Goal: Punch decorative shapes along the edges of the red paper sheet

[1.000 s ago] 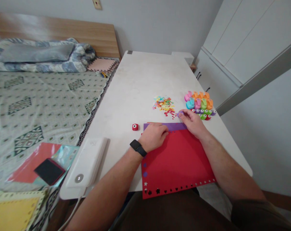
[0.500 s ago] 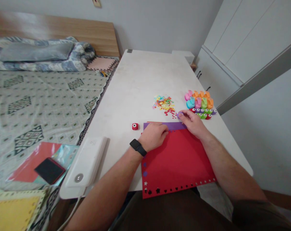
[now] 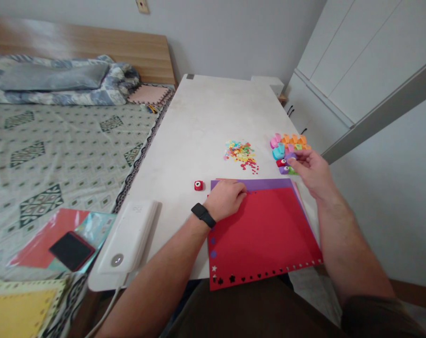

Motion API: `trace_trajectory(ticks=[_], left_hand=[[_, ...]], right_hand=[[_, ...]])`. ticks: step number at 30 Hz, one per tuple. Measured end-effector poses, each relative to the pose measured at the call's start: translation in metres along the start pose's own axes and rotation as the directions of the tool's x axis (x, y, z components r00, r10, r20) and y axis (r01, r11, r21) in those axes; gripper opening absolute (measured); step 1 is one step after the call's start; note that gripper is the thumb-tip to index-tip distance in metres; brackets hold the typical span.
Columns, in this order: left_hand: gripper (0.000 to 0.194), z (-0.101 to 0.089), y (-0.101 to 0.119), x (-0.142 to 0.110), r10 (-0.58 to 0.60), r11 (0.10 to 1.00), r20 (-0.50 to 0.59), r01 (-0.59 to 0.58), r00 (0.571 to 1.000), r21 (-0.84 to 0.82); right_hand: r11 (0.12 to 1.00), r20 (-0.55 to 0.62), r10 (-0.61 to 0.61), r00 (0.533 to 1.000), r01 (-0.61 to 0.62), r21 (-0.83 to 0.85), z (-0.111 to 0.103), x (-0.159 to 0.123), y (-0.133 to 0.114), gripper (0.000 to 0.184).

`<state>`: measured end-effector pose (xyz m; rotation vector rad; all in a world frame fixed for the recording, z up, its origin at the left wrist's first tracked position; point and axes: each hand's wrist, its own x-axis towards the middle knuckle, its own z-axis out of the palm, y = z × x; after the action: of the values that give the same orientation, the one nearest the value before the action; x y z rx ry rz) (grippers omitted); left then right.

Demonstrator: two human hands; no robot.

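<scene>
My left hand (image 3: 228, 196), with its fingers curled, rests on the upper left of a red paper sheet (image 3: 269, 230). Whether anything is tucked inside those fingers is hidden. Small shaped holes run along the sheet's near and left edges. Beneath it a purple sheet (image 3: 265, 184) sticks out at the far side. My right hand (image 3: 310, 171) pinches a purple craft punch (image 3: 290, 157) over the rows of coloured punches, partly covering them. A cyan punch (image 3: 278, 151) and a red punch (image 3: 280, 163) stand beside it. Another red punch (image 3: 198, 185) sits alone left of the sheets.
Colourful paper confetti (image 3: 241, 154) lies piled beyond the sheets on the white table (image 3: 216, 108). A white corded device (image 3: 128, 237) occupies the near left corner. On the bed at left are a phone (image 3: 72, 251) and yellow sheets (image 3: 20, 310). White cabinets (image 3: 360, 51) stand at right.
My right hand has moved right with the purple punch, from the purple sheet's far edge to the rows of punches. My left hand stays in place on the sheets.
</scene>
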<state>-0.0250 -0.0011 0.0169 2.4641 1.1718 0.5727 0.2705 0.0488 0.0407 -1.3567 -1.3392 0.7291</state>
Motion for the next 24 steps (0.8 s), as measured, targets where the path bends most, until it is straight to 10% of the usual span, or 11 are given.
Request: trace_trajectory(ticks=[5, 10, 24], left_hand=[[0.018, 0.000, 0.000, 0.000, 0.003, 1.000, 0.000, -0.003, 1.000, -0.006], [0.018, 0.000, 0.001, 0.001, 0.011, 1.000, 0.002, -0.011, 1.000, -0.005], [0.018, -0.002, 0.002, 0.001, 0.002, 1.000, 0.005, -0.002, 1.000, 0.008]], right_hand=[[0.965, -0.232, -0.003, 0.973, -0.058, -0.255, -0.066, 0.015, 0.025, 0.041], [0.807, -0.213, 0.056, 0.975, -0.170, -0.566, -0.106, 0.015, 0.063, 0.041], [0.756, -0.223, 0.097, 0.970, -0.218, -0.617, -0.098, 0.019, 0.103, 0.040]])
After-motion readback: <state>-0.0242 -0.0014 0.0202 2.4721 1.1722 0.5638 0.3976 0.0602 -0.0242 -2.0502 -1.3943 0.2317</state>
